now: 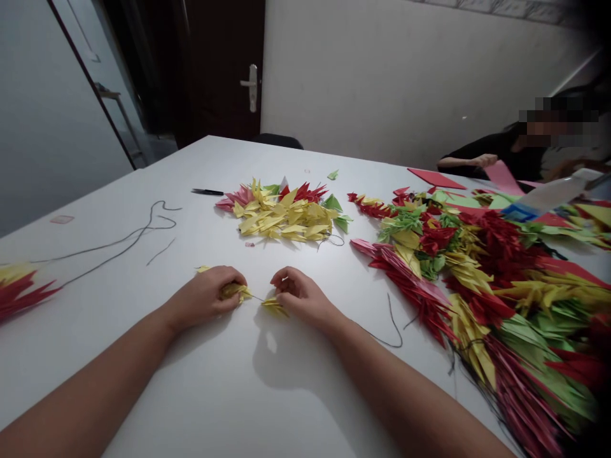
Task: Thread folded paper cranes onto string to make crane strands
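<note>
My left hand (pixel 205 296) is closed around a strand of yellow folded-paper pieces (pixel 235 291), with a bit of yellow showing behind its knuckles. A thin dark string (pixel 256 298) runs from that strand across a short gap to another yellow folded-paper piece (pixel 275 306). Thumb and fingers of my right hand (pixel 303 294) are curled at this second piece and pinch it at its right end. From beneath my right wrist the string's loose tail (pixel 391 337) curves over the white table (pixel 286 407).
A pile of yellow, red and green folded papers (pixel 286 213) lies ahead, with a black pen-like tool (pixel 207 191) beside it. Many paper strands (pixel 458 273) cover the right side near a plastic bottle (pixel 548 194). A co-worker's hand (pixel 484 161) holds pink paper (pixel 503 177).
</note>
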The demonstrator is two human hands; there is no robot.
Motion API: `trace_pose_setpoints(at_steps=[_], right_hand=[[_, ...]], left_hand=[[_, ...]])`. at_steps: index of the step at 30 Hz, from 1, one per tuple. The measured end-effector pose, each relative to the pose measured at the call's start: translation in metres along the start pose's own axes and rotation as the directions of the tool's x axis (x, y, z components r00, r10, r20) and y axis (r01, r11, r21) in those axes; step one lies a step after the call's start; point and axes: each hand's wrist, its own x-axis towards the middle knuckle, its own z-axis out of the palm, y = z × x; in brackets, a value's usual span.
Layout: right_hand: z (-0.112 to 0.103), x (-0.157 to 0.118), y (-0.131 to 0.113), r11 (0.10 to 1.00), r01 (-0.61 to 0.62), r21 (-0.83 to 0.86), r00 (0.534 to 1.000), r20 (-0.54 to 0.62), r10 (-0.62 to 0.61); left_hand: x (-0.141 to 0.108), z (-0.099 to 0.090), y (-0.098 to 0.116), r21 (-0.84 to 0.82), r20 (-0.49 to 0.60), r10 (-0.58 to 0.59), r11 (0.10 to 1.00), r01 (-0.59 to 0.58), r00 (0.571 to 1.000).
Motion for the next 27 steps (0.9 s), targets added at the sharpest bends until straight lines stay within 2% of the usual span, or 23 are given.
trace_pose_setpoints(at_steps=[4, 14, 20, 23, 27], right_hand=[[0.0001, -0.0011, -0.0020, 1.000, 0.023, -0.004, 0.998, 0.058, -0.023], [0.0026, -0.0037, 0.0011, 0.948, 0.197, -0.250, 0.978, 0.114, -0.174], [0.0027, -0.0015, 0.0001, 0.899, 0.326, -0.293, 0.942, 0.176, -0.285], [0.0023, -0.0023, -0.0001, 0.917, 0.321, -0.237, 0.946, 0.133, -0.296], [0.0024, -0.0033, 0.0004, 0.951, 0.249, -0.186, 0.968, 0.074, -0.239]], left_hand=[[-0.0006, -0.0023, -0.0011, 0.010, 0.002, -0.009, 1.000, 0.009, 1.000], [-0.0005, -0.0021, -0.0029, -0.001, 0.000, -0.061, 0.998, 0.061, 0.998], [-0.0002, -0.0044, -0.0055, -0.051, 0.026, 0.050, 0.998, -0.048, 0.998], [0.0001, -0.0051, -0.0079, -0.070, 0.052, 0.047, 0.997, -0.043, 0.998], [0.0007, -0.0054, -0.0098, -0.077, 0.052, 0.041, 0.996, -0.036, 0.998]])
